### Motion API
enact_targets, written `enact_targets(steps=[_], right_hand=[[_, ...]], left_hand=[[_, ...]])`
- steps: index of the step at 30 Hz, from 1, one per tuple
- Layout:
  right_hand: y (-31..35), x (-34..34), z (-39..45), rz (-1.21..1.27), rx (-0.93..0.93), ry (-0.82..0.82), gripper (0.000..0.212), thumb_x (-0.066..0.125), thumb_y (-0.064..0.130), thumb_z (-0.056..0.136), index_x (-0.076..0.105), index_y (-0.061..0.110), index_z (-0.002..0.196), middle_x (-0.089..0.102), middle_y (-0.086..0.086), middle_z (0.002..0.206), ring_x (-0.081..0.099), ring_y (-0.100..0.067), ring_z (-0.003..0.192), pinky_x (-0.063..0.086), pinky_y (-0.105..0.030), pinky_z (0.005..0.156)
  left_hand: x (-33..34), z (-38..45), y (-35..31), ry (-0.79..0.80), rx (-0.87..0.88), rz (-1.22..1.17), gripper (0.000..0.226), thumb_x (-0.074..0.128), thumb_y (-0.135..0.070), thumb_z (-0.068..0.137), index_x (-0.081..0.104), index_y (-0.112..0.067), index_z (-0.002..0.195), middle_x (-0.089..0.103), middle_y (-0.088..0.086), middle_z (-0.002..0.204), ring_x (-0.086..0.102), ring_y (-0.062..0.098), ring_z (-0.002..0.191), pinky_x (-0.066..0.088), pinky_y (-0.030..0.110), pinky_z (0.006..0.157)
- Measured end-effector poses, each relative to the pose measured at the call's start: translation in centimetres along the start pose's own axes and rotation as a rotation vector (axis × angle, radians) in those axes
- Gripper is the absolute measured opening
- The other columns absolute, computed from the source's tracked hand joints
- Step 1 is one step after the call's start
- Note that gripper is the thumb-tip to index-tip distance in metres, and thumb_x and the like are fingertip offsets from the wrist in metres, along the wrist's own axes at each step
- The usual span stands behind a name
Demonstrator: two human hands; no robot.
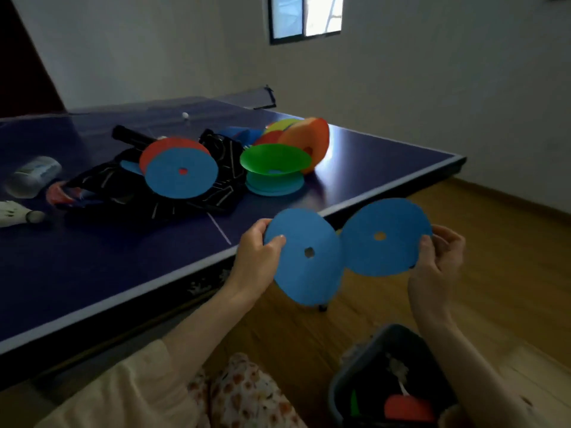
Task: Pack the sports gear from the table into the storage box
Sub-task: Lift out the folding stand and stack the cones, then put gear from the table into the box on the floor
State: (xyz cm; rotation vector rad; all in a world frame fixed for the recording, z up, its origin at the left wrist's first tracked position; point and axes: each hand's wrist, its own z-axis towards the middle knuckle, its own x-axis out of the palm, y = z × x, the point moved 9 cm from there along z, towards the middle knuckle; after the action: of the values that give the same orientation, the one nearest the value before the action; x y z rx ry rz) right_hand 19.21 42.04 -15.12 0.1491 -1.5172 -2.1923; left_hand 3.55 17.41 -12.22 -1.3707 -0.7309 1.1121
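Storage box (340,393) on wooden floor (509,273); blue table (77,273).

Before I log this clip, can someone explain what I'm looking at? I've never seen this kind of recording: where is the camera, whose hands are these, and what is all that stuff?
There is no machine here. A person wears one camera on the head, looking forward and down, so you see their own arms. The left hand grips one blue disc by its edge; the right hand pinches a second blue disc. Both discs are held in the air beyond the table's edge.

On the blue table lie more coloured discs, a green cone, a black bag, a shuttlecock and a small white ball. Below, on the wooden floor, stands the dark storage box, with some things already inside.
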Motion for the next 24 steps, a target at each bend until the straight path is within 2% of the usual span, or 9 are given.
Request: enact_targets(steps=[3, 5, 7, 9, 11, 13, 16, 20, 24], right_hand=[[-2.0, -7.2, -1.2, -0.200, 0.015, -0.029, 0.010, 0.042, 0.016, 0.103, 0.046, 0.023, 0.109, 0.057, 0.011, 0.096, 0.059, -0.003, 0.084, 0.049, -0.026, 0.066], [-3.6, -11.8, -2.3, -0.331, 0.053, -0.036, 0.009, 0.042, 0.016, 0.103, 0.047, 0.018, 0.111, 0.058, 0.010, 0.094, 0.058, -0.005, 0.083, 0.046, -0.028, 0.064], [-5.4, -16.0, -3.5, -0.447, 0.118, -0.042, 0.010, 0.043, 0.017, 0.103, 0.050, 0.016, 0.109, 0.059, 0.004, 0.093, 0.057, -0.010, 0.082, 0.043, -0.030, 0.061], [-7.2, -19.8, -4.6, -0.528, 0.198, -0.059, 0.011, 0.043, 0.017, 0.103, 0.052, 0.014, 0.108, 0.058, 0.003, 0.091, 0.056, -0.012, 0.081, 0.043, -0.029, 0.061], [-8.7, -22.6, -5.4, -0.570, 0.254, -0.085, 0.011, 0.042, 0.016, 0.103, 0.052, 0.014, 0.107, 0.057, 0.004, 0.088, 0.056, -0.017, 0.079, 0.043, -0.032, 0.062], [-9.9, -24.9, -6.0, -0.599, 0.307, -0.114, 0.011, 0.042, 0.016, 0.103, 0.051, 0.013, 0.108, 0.058, 0.002, 0.089, 0.057, -0.024, 0.083, 0.043, -0.037, 0.063], [-11.8, -26.7, -6.7, -0.604, 0.396, -0.119, 0.014, 0.041, 0.020, 0.104, 0.048, 0.013, 0.114, 0.059, -0.005, 0.100, 0.060, -0.022, 0.087, 0.046, -0.033, 0.061], [-14.1, -27.2, -7.6, -0.598, 0.506, -0.102, 0.020, 0.039, 0.019, 0.104, 0.038, 0.014, 0.123, 0.060, -0.009, 0.099, 0.061, -0.020, 0.073, 0.043, -0.031, 0.053], [-19.1, -27.4, -8.6, -0.800, 0.789, 0.112, 0.058, 0.044, 0.005, 0.097, 0.016, 0.006, 0.149, 0.060, -0.017, 0.099, 0.056, -0.025, 0.060, 0.040, -0.033, 0.047]], left_hand=[[6.2, -1.1, 2.8, 0.186, -0.027, 0.109, 0.017, 0.049, -0.009, 0.095, 0.059, -0.015, 0.108, 0.067, 0.001, 0.098, 0.065, 0.011, 0.082, 0.056, 0.025, 0.066], [10.6, -2.2, 5.5, 0.305, -0.084, 0.170, 0.019, 0.046, -0.005, 0.096, 0.054, -0.012, 0.110, 0.063, -0.001, 0.092, 0.059, 0.004, 0.074, 0.048, 0.013, 0.054], [14.6, -3.5, 8.4, 0.388, -0.167, 0.196, 0.022, 0.043, 0.001, 0.094, 0.052, -0.009, 0.112, 0.059, -0.002, 0.087, 0.056, 0.005, 0.071, 0.046, 0.011, 0.049], [17.8, -4.9, 11.6, 0.435, -0.258, 0.209, 0.027, 0.043, 0.004, 0.092, 0.053, -0.007, 0.115, 0.063, 0.005, 0.097, 0.060, 0.011, 0.078, 0.054, 0.018, 0.060], [19.8, -6.5, 14.3, 0.479, -0.361, 0.191, 0.036, 0.047, -0.001, 0.094, 0.048, -0.009, 0.129, 0.060, 0.011, 0.123, 0.060, 0.019, 0.099, 0.055, 0.033, 0.084], [22.0, -8.9, 16.2, 0.600, -0.468, 0.220, 0.056, 0.049, -0.012, 0.098, 0.024, -0.016, 0.149, 0.041, 0.008, 0.146, 0.048, 0.023, 0.125, 0.045, 0.035, 0.099], [23.3, -11.2, 18.4, 0.725, -0.522, 0.395, 0.063, 0.042, -0.009, 0.101, 0.007, -0.016, 0.152, 0.026, 0.007, 0.154, 0.031, 0.025, 0.140, 0.035, 0.035, 0.106], [22.8, -10.7, 20.6, 0.716, -0.509, 0.502, 0.055, 0.039, -0.003, 0.100, 0.020, -0.015, 0.150, 0.036, 0.009, 0.147, 0.039, 0.024, 0.133, 0.039, 0.032, 0.101], [22.3, -9.6, 21.9, 0.699, -0.539, 0.508, 0.054, 0.042, -0.003, 0.099, 0.025, -0.017, 0.148, 0.041, 0.007, 0.142, 0.045, 0.022, 0.127, 0.045, 0.028, 0.088]])
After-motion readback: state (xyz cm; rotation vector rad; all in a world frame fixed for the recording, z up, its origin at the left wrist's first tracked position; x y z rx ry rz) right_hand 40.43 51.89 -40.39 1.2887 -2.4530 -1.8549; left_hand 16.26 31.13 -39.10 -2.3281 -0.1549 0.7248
